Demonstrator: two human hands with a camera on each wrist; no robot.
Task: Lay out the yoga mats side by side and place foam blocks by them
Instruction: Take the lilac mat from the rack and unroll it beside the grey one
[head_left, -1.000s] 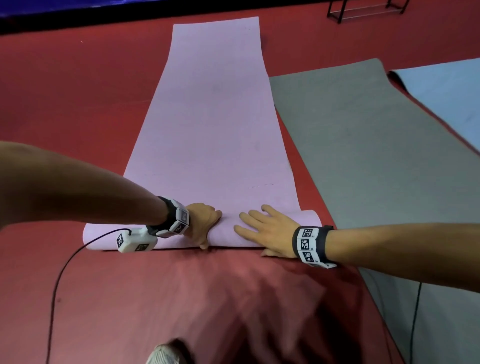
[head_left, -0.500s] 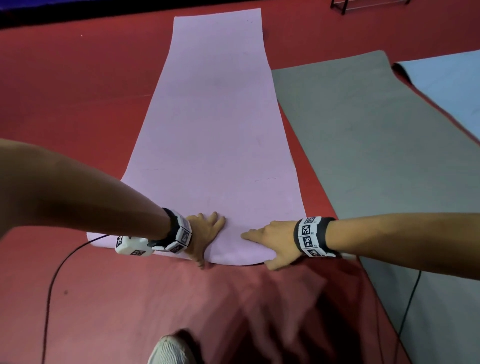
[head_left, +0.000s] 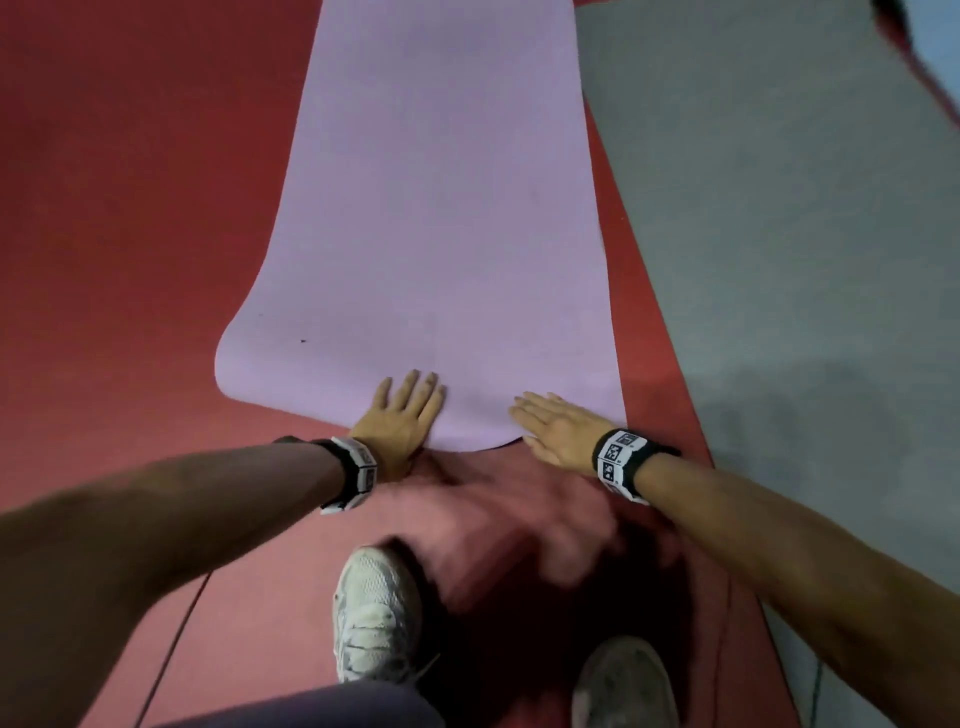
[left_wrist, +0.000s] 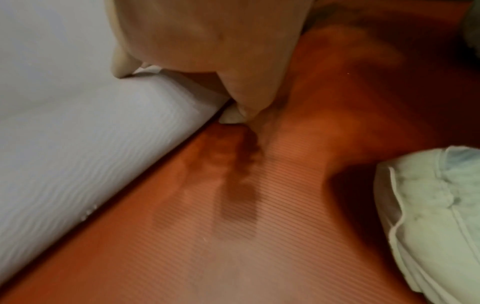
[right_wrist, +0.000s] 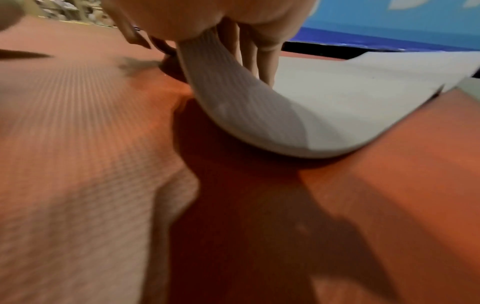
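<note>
We see the red floor (head_left: 130, 208) filling most of the head view, ribbed in both wrist views. On it we count three mats: the pink mat (head_left: 441, 208) unrolled away from us in the middle, the grey mat (head_left: 779, 234) just beside it on the right with a strip of floor between, and a sliver of a light blue mat (head_left: 935, 31) at the top right corner. We see no foam blocks in any view.

We count two shoes, the left shoe (head_left: 376, 618) and the right shoe (head_left: 623, 686), both on the floor behind the pink mat's near end.

Our left hand (head_left: 400, 421) lies flat on the near edge of the pink mat, fingers (head_left: 415, 387) straight and slightly spread. Our right hand (head_left: 561, 431) rests on the same edge nearer the right corner, fingers straight and close together.

The head view shows that edge as nearly flat; only the right wrist view shows it curling up off the floor under the hand (right_wrist: 221, 18), with a dark shadow below. The left wrist view alone shows the thumb (left_wrist: 249, 92) meeting the floor at the mat's edge (left_wrist: 103, 144).
</note>
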